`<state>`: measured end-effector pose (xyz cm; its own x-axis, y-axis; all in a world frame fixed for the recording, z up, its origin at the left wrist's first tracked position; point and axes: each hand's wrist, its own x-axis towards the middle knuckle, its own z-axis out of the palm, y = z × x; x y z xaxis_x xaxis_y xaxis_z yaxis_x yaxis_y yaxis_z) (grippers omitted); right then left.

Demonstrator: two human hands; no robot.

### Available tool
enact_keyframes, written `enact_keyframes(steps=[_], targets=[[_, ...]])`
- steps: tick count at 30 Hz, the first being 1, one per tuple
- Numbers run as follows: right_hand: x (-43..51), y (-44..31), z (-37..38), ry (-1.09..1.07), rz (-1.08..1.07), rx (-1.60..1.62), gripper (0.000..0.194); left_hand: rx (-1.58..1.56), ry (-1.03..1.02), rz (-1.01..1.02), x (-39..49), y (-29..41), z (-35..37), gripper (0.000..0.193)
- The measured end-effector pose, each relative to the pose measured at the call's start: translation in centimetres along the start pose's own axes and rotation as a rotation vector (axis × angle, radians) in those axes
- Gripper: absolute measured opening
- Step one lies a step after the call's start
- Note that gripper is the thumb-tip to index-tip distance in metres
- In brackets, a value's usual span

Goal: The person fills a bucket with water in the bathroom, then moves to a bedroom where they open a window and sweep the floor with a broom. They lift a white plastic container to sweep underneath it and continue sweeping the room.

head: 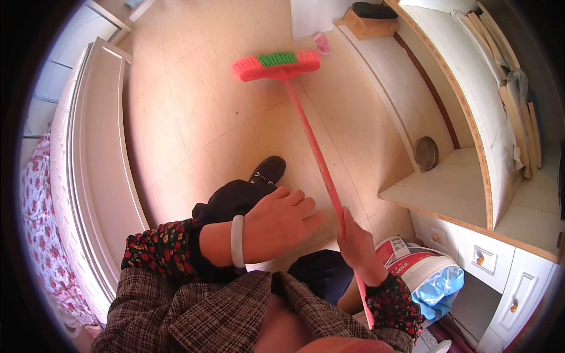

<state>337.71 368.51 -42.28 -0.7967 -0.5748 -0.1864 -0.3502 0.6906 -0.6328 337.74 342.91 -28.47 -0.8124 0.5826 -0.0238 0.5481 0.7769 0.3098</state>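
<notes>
My right hand (pixel 359 247) is wrapped around the pink-red handle (pixel 314 143) of a push broom. The broom's red head (pixel 282 70) has pink-red bristles at both ends and green ones in the middle, which point away from me. Whether they touch the floor I cannot tell. Left of the handle is my left hand (pixel 282 223), its fingers loosely bent and slightly apart, with no object visible in it. Its palm is hidden. A pale bangle (pixel 237 240) circles that wrist.
Pale tiled floor (pixel 198 110) stretches ahead. A white-framed bed (pixel 101 132) lines the left. On the right are wooden shelving (pixel 441 181), a round dark disc (pixel 426 153), a bucket (pixel 408 260) with a blue bag (pixel 439 289), and drawers (pixel 481 258). A pink item (pixel 322 43) lies beyond the broom head.
</notes>
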Motion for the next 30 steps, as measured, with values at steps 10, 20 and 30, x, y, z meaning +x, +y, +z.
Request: enact_keyframes(steps=[10, 20, 30], targets=[[8.9, 0.9, -1.3, 0.087, -0.025, -0.179, 0.059, 0.009, -0.027, 0.029, -0.1, 0.4, -0.1, 0.036], [4.8, 2.1, 1.1, -0.241, 0.453, 0.067, 0.068, -0.115, -0.006, 0.026, -1.2, 0.3, -1.2, 0.039], [-7.8, -4.5, -10.0, 0.146, 0.403, 0.058, 0.063, -0.087, -0.020, 0.033, -0.3, -0.7, -1.9, 0.040]])
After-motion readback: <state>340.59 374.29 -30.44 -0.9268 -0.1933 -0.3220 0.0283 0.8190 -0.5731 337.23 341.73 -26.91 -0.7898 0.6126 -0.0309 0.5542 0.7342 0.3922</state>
